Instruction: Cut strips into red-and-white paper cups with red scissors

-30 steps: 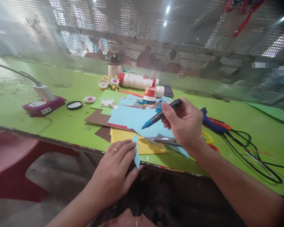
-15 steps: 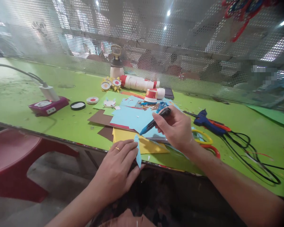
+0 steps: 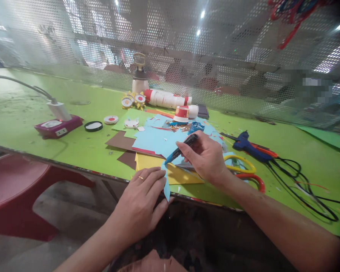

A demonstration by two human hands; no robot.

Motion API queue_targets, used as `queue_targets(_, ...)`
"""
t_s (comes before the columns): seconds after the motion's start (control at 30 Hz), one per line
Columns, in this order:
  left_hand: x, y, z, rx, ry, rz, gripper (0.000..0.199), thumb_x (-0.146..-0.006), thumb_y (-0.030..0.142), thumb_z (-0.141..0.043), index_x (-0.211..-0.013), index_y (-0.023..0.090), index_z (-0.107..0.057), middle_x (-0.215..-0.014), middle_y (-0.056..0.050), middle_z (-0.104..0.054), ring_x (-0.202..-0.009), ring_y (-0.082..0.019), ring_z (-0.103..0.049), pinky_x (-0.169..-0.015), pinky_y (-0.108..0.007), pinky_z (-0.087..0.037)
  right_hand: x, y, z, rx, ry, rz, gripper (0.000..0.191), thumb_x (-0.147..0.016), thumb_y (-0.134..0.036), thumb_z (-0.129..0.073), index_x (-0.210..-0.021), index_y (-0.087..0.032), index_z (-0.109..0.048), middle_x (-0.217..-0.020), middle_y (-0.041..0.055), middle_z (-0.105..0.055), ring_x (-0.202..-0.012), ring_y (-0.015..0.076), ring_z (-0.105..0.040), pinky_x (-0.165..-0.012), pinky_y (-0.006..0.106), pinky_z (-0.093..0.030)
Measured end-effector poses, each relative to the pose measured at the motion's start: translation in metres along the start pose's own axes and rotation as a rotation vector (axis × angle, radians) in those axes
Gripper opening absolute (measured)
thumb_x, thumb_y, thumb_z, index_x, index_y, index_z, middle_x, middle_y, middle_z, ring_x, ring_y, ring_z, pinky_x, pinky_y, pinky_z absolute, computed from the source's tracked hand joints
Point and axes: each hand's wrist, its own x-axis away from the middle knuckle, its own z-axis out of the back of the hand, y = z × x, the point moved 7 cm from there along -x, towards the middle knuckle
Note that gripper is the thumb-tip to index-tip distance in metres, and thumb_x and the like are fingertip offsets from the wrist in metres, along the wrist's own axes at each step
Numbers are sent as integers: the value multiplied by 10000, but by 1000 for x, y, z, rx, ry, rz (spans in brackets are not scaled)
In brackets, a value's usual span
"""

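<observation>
My right hand (image 3: 205, 160) is closed around a marker (image 3: 184, 148) with a black barrel and a blue front end. Its tip touches, or all but touches, the upper end of a narrow light blue paper strip (image 3: 166, 187) with a pointed lower end. My left hand (image 3: 143, 202), a ring on one finger, holds the strip at the table's front edge. Its fingers lie together along the strip's left side, the thumb by the lower end. Yellow paper (image 3: 150, 162) lies under and beside the strip. Scissors with yellow and red handles (image 3: 255, 168) lie partly hidden beyond my right wrist.
Light blue sheets (image 3: 149, 139) and brown paper (image 3: 120, 141) cover the table's middle. A blue glue gun (image 3: 245, 142) with a looped black cable lies right. Left stands a purple power socket (image 3: 58, 128). White rolls (image 3: 167, 99) and a spray bottle (image 3: 140, 81) are at the back.
My right hand has moved slightly down and left, bringing the marker tip down to the strip's upper end. My left hand stays in place on the strip.
</observation>
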Motion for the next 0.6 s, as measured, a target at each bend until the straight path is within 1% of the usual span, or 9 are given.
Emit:
queue_targets(0.17, 1, 0, 1, -3, 3, -3, 283, -833, 182, -571, -1107, 108, -577, -1167, -136, -635, -1146, -272, -530, -984, -441, -421, 0, 0, -1, -7, 7, -2, 317, -814, -426, -661, -680, -222, -459, -511, -57, -500, -436, 97, -477, -427, 232, -376)
queue_targets(0.43, 0, 0, 0, -10, 0, -1, 297, -841, 194, -572, -1125, 111, -575, -1174, -145, -634, -1151, -279, -534, -984, -450, -427, 3, -6, -3, 8, 12, 15, 344, -806, -390, -675, -675, -223, -404, -526, -78, -460, -451, 83, -467, -440, 216, -369)
queue_targets(0.6, 1, 0, -1, -15, -2, -6, 302, -840, 197, -574, -1131, 115, -572, -1177, -145, -634, -1151, -283, -537, -980, -455, -429, 4, -3, -4, -5, 10, -20, 350, -807, -392, -670, -672, -223, -394, -520, -85, -430, -444, 80, -457, -432, 216, -357)
